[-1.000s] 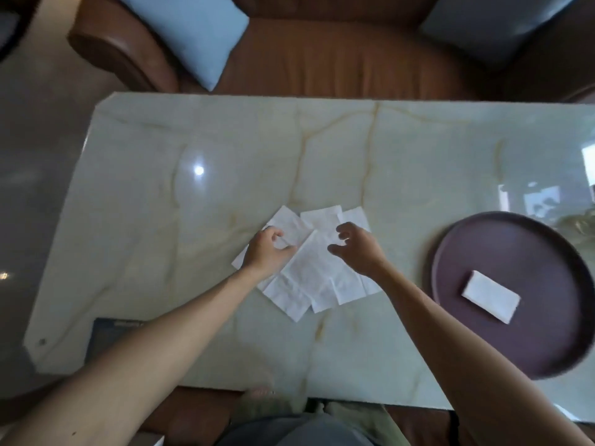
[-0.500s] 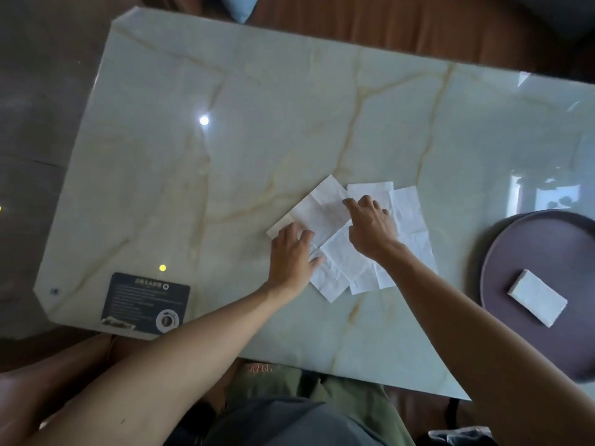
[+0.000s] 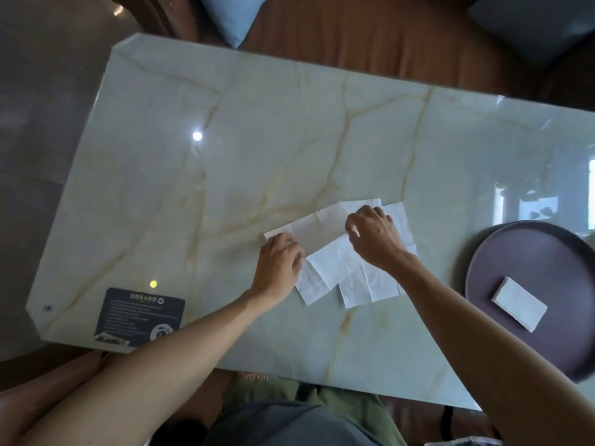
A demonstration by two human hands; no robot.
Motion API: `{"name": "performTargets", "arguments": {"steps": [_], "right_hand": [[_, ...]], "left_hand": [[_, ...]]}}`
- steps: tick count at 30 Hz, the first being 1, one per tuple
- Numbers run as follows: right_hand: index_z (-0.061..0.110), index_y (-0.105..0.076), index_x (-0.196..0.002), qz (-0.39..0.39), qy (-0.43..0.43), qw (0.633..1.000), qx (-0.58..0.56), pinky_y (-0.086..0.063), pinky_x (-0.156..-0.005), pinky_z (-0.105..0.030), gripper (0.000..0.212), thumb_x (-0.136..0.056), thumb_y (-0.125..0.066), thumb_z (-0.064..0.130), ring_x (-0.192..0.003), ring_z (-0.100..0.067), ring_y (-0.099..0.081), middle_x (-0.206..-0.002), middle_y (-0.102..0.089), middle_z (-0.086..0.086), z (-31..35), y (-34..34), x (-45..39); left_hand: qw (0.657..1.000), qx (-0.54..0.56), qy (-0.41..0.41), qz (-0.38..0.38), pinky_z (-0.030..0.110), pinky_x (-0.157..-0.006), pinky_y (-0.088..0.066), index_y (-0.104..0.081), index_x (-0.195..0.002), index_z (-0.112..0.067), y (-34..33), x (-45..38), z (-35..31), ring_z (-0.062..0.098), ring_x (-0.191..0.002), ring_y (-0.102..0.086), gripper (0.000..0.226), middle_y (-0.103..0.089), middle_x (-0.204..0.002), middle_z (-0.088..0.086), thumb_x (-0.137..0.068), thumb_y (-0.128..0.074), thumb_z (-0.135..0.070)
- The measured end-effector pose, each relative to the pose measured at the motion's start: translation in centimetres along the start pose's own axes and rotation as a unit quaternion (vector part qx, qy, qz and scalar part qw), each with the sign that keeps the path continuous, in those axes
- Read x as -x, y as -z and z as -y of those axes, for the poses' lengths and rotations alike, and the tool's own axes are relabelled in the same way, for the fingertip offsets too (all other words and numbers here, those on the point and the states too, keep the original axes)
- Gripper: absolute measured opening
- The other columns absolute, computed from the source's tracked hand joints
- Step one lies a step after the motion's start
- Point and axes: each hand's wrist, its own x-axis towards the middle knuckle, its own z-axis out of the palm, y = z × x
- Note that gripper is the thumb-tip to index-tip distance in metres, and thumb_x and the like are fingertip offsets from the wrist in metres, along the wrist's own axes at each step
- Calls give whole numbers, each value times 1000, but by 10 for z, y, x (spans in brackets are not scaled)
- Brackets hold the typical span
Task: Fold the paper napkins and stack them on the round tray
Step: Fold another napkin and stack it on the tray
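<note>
Several white paper napkins (image 3: pixel 354 278) lie overlapped on the marble table (image 3: pixel 225 175), right of its middle. The top napkin (image 3: pixel 312 230) is partly turned over along its far side, spanning between my hands. My left hand (image 3: pixel 280 265) grips its left corner with curled fingers. My right hand (image 3: pixel 375 236) pinches its right edge between thumb and fingers. A dark purple round tray (image 3: pixel 553 252) sits at the table's right end, partly cut off by the frame. One folded napkin (image 3: pixel 518 304) lies on it, apart from both hands.
A black printed card (image 3: pixel 140 317) lies near the table's front left corner. A brown sofa (image 3: pixel 370 37) with a light blue cushion (image 3: pixel 231 17) stands beyond the far edge. My knees are below the table's near edge.
My left hand went from lying flat to curled on the napkin's left corner. My right hand now pinches the napkin's edge, and the top napkin's flap has come over between the hands.
</note>
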Motion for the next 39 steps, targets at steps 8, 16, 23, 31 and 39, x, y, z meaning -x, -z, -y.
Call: {"name": "performTargets", "arguments": {"steps": [8, 16, 23, 31, 39], "right_hand": [[27, -67, -83, 44, -55, 960, -272, -39, -68, -16, 11, -91, -67, 19, -80, -4, -62, -79, -66, 15, -3, 65, 17], [14, -68, -88, 19, -96, 933, -348, -39, -68, -24, 4, -92, -69, 16, -76, -4, -59, -84, -66, 9, -24, 98, 36], [20, -68, -86, 1, -109, 914, -391, -43, -74, -33, 5, -90, -71, 20, -71, -15, -60, -79, -69, 5, -39, 113, 49], [17, -67, -102, -80, -137, 867, -473, -44, -77, -34, 28, -86, -64, -7, -81, -22, -62, -110, -72, -7, -47, 119, 71], [21, -66, -116, -55, -100, 861, -496, -49, -81, -26, 39, -89, -62, -8, -81, -11, -68, -132, -64, 7, -51, 122, 100]], "left_hand": [[854, 441, 275, 21, 17, -69, -50, -62, -112, -16, 36, -15, -22, -1, -81, -67, 33, -71, -95, -13, -85, -80, -19], [827, 477, 291, 73, 34, -71, -37, -74, -94, -23, 52, -43, -41, 18, -77, -53, 56, -66, -83, -5, -71, -67, -73], [843, 477, 225, 105, 25, -59, -39, -70, -62, -18, 77, -60, -61, 16, -62, -53, 33, -64, -65, -1, -88, -75, -38], [834, 505, 160, 154, 36, -96, -50, -74, -110, 2, 90, -50, -63, 24, -100, -68, 30, -75, -114, 20, -83, -78, -11], [675, 602, 266, 333, 41, -105, -46, -62, -138, -9, 83, -50, -78, 25, -121, -63, 70, -67, -133, 9, -98, -42, -64]]}}
